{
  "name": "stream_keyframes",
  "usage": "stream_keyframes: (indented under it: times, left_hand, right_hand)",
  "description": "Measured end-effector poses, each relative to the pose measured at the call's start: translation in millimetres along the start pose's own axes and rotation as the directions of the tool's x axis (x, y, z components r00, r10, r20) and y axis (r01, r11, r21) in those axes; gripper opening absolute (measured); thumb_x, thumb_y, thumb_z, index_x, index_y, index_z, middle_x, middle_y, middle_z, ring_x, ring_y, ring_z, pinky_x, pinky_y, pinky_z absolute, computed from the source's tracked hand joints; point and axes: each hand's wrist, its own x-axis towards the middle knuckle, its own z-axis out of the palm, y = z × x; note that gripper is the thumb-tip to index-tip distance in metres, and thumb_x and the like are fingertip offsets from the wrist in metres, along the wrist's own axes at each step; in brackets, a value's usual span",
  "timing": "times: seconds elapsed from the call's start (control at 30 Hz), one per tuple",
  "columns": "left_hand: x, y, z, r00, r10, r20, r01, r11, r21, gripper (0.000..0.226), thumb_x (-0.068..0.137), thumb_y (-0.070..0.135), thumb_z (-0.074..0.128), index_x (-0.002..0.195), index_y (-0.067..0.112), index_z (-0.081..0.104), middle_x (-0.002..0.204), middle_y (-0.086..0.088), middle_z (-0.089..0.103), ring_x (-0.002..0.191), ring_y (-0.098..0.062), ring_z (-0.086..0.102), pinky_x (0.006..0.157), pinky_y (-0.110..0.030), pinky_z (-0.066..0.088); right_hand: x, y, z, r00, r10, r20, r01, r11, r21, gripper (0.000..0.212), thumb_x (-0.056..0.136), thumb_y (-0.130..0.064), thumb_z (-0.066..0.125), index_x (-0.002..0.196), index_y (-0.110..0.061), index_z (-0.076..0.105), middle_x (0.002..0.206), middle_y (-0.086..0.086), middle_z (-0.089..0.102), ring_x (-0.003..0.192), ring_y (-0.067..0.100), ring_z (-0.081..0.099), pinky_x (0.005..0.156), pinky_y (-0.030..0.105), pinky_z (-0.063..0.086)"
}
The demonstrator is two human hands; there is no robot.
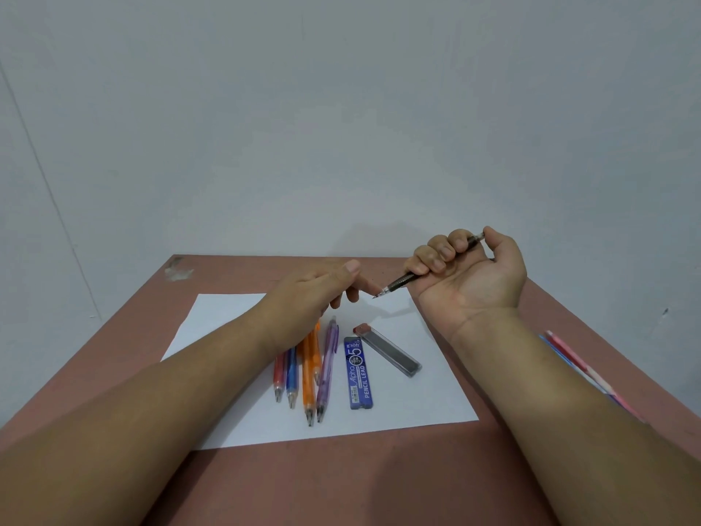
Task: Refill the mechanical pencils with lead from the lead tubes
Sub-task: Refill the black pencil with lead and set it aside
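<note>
— Table (493,468) first, since you asked biggest down: a flat reddish-brown top, matt and a bit scuffed at the far left corner. On it lies a white sheet of paper (235,313), smooth and thin, so things will probably slide on it.

— And what am I holding?

— Your right hand (470,275), palm up, has its fingers curled round a dark pencil (398,283), thumb near the cap end, tip aimed left and down. Your left hand (303,294) holds nothing; its forefinger reaches out to the pencil's metal tip, touching it or just short, I cannot tell which.

— The rest?

— Four or five coloured pencils lie side by side on the paper under your left wrist, tips toward you; I can name an orange pencil (309,373), a purple pencil (326,370), a blue pencil (291,373) and a red pencil (279,370). Clear plastic barrels, light and stiff, likely slick; take them at mid-barrel.

— The lead?

— Just right of them, a blue lead tube (358,372), flat and printed, and a grey lead tube (390,353) with a reddish cap. Grip them by the flat sides. The leads inside should be brittle, so handle them gently. More pencils (576,364) lie by your right forearm.
</note>
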Motion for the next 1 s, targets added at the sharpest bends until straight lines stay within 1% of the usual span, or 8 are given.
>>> stream_keyframes:
  times: [0.1, 0.2, 0.43, 0.57, 0.67, 0.83, 0.93, 1.0]
  left_hand:
    - [0.6, -0.9, -0.4, 1.000, 0.013, -0.009, -0.013, 1.000, -0.016, 0.045, 0.093, 0.064, 0.025, 0.087, 0.061, 0.070, 0.084, 0.027, 0.060, 0.076, 0.008, 0.051, 0.086, -0.027, 0.044]
    - [1.0, -1.4, 0.1, 1.000, 0.008, -0.015, -0.009, 1.000, -0.019, 0.045, 0.091, 0.065, 0.025, 0.087, 0.060, 0.070, 0.085, 0.026, 0.061, 0.077, 0.007, 0.052, 0.088, -0.030, 0.048]
    - [0.0, -0.2, -0.1, 1.000, 0.015, -0.017, -0.015, 0.999, -0.034, 0.046, 0.091, 0.065, 0.026, 0.087, 0.059, 0.071, 0.086, 0.024, 0.061, 0.076, 0.007, 0.051, 0.084, -0.025, 0.045]
    - [1.0, -2.0, -0.1, 1.000, 0.023, -0.018, -0.024, 0.999, -0.039, 0.045, 0.096, 0.068, 0.028, 0.088, 0.058, 0.072, 0.088, 0.022, 0.062, 0.077, 0.007, 0.051, 0.086, -0.027, 0.046]
    - [2.7, -3.6, -0.2, 0.999, 0.029, -0.029, -0.030, 0.999, -0.039, 0.046, 0.093, 0.066, 0.028, 0.089, 0.055, 0.073, 0.087, 0.021, 0.062, 0.076, 0.004, 0.052, 0.086, -0.029, 0.044]
    - [3.5, -5.0, -0.6, 0.999, 0.036, -0.032, -0.038, 0.999, -0.035, 0.046, 0.093, 0.063, 0.028, 0.089, 0.055, 0.073, 0.087, 0.022, 0.063, 0.076, 0.004, 0.052, 0.087, -0.031, 0.047]
    - [3.7, -4.6, -0.6, 0.997, 0.058, -0.040, -0.060, 0.997, -0.057, 0.046, 0.094, 0.061, 0.030, 0.090, 0.051, 0.075, 0.088, 0.019, 0.064, 0.076, 0.002, 0.052, 0.084, -0.028, 0.047]
    - [3.6, -4.2, -0.7, 0.997, 0.064, -0.046, -0.066, 0.996, -0.060, 0.045, 0.094, 0.060, 0.030, 0.087, 0.053, 0.074, 0.087, 0.018, 0.064, 0.076, 0.003, 0.052, 0.082, -0.027, 0.044]
  right_hand:
    - [0.6, -0.5, -0.5, 1.000, 0.007, 0.006, -0.007, 1.000, 0.005, 0.037, 0.092, -0.037, 0.037, 0.063, -0.014, 0.040, 0.063, 0.002, 0.033, 0.052, 0.018, 0.029, 0.056, 0.029, 0.028]
    - [0.6, -1.3, -0.9, 1.000, 0.011, 0.011, -0.011, 1.000, 0.011, 0.037, 0.092, -0.034, 0.035, 0.062, -0.014, 0.041, 0.064, 0.002, 0.033, 0.052, 0.018, 0.028, 0.055, 0.029, 0.029]
    - [-0.5, -0.6, 0.6, 1.000, 0.008, 0.006, -0.008, 1.000, 0.006, 0.038, 0.092, -0.039, 0.038, 0.063, -0.014, 0.041, 0.063, 0.001, 0.033, 0.051, 0.018, 0.028, 0.056, 0.028, 0.028]
    - [-0.1, 0.2, 0.7, 1.000, 0.006, 0.001, -0.006, 1.000, 0.003, 0.039, 0.092, -0.039, 0.039, 0.063, -0.013, 0.042, 0.063, 0.001, 0.034, 0.051, 0.018, 0.029, 0.056, 0.028, 0.028]
    - [-0.5, 0.4, 0.7, 1.000, 0.007, -0.001, -0.007, 1.000, 0.001, 0.039, 0.092, -0.039, 0.039, 0.064, -0.013, 0.041, 0.063, 0.001, 0.034, 0.051, 0.018, 0.029, 0.056, 0.028, 0.027]
    - [-0.1, -0.2, 0.8, 1.000, 0.001, 0.003, -0.001, 1.000, 0.000, 0.036, 0.092, -0.035, 0.036, 0.063, -0.014, 0.041, 0.063, 0.001, 0.034, 0.051, 0.018, 0.029, 0.056, 0.029, 0.027]
    - [0.6, -0.5, 0.3, 1.000, 0.001, 0.005, -0.001, 1.000, 0.005, 0.036, 0.093, -0.033, 0.035, 0.062, -0.014, 0.042, 0.064, 0.001, 0.033, 0.051, 0.018, 0.029, 0.055, 0.028, 0.028]
    - [0.4, -0.3, 0.2, 1.000, 0.000, 0.002, 0.000, 1.000, 0.007, 0.037, 0.092, -0.034, 0.036, 0.062, -0.014, 0.042, 0.064, 0.001, 0.033, 0.051, 0.018, 0.029, 0.055, 0.028, 0.028]
